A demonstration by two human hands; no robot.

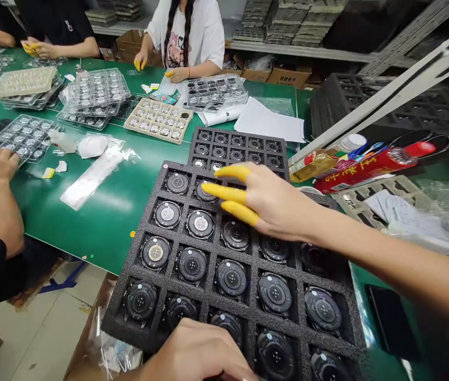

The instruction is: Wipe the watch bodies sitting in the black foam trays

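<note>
A black foam tray (129, 288) holds round black watch bodies in square pockets, their backs facing up. My right hand (266, 203) reaches over it from the right, with yellow cots on its fingers. Those fingers are stretched out and apart, the middle one over a watch (205, 191) in the far row; whether it touches cannot be made out. Several backs look paler, such as one watch (200, 224) with a light disc. My left hand (204, 352) is curled at the tray's near edge, fingertips cut off by the frame, with something dark and unclear beneath it.
A second foam tray (240, 140) lies just beyond. On the green table (117, 222) are a cream tray (158, 120), stacked clear trays (95, 90), paper (269, 124) and a phone (393, 323). A red can (367, 169) stands right. Co-workers sit across and left; a co-worker's arm (2, 201) reaches in.
</note>
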